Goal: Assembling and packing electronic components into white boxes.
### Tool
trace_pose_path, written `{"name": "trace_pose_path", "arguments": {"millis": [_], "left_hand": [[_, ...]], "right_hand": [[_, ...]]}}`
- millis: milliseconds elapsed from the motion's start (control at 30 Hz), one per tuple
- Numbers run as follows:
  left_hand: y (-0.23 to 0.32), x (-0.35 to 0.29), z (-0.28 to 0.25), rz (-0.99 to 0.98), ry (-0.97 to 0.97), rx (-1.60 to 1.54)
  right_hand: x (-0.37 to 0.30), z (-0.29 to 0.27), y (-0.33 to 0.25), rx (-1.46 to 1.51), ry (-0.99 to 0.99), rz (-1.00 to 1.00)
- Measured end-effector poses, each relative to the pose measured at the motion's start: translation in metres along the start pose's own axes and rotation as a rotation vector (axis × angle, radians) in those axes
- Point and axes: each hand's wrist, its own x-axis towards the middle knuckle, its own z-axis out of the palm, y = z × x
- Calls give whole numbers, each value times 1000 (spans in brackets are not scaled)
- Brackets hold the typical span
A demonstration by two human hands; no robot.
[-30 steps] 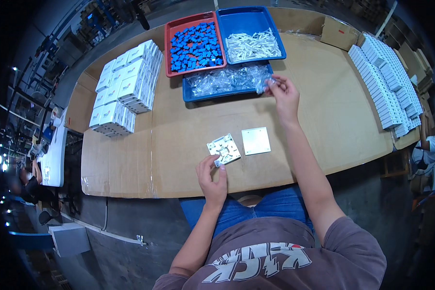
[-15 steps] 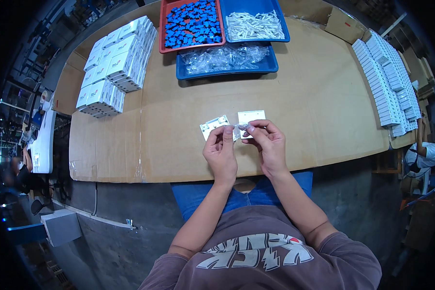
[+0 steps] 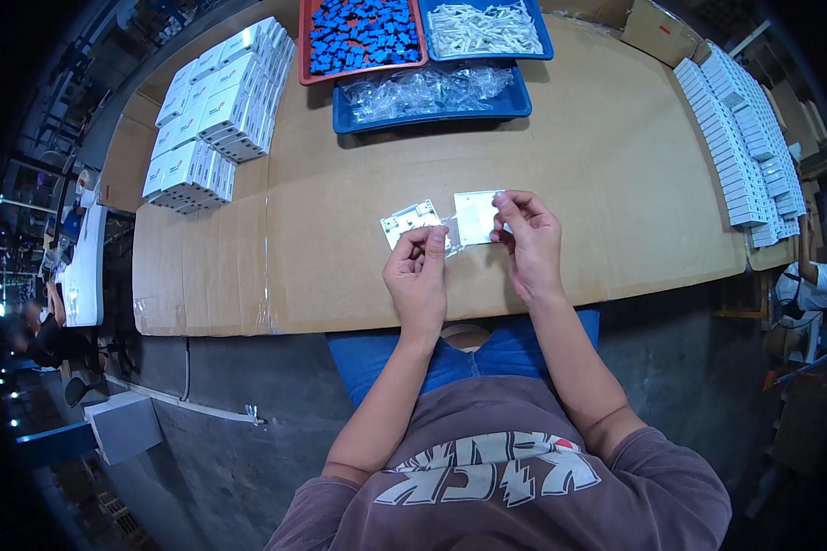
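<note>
My left hand (image 3: 420, 274) and my right hand (image 3: 528, 241) are raised just above the cardboard-covered table (image 3: 340, 220), and together they pinch a small clear plastic bag (image 3: 452, 233) stretched between their fingertips. Two white square plates lie flat under the hands: one with its ribbed back up (image 3: 408, 220) on the left, one plain (image 3: 478, 214) on the right, partly hidden by my right fingers. What the clear bag holds is too small to tell.
At the far edge stand a red tray of blue parts (image 3: 363, 35), a blue tray of white parts (image 3: 483, 28) and a blue tray of clear bags (image 3: 427, 92). White boxes are stacked at the left (image 3: 213, 110) and in rows at the right (image 3: 742, 138).
A second ago my right hand reached to the blue tray of bags while the left rested by the plates. Both hands have since come together over the plates with a clear bag between them.
</note>
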Motion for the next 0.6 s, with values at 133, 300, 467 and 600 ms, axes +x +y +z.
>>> {"name": "trace_pose_path", "arguments": {"millis": [133,300,467,600], "left_hand": [[3,1,4,-61,-5,-37],[0,-1,3,-74,-71,-16],[5,0,4,-102,-40,31],[6,5,-1,-109,-105,60]], "right_hand": [[-15,9,-24,-76,-149,171],[-6,-1,1,-245,-231,-51],[-9,-1,-3,-146,-238,-11],[-9,-7,-8,-332,-225,-102]]}}
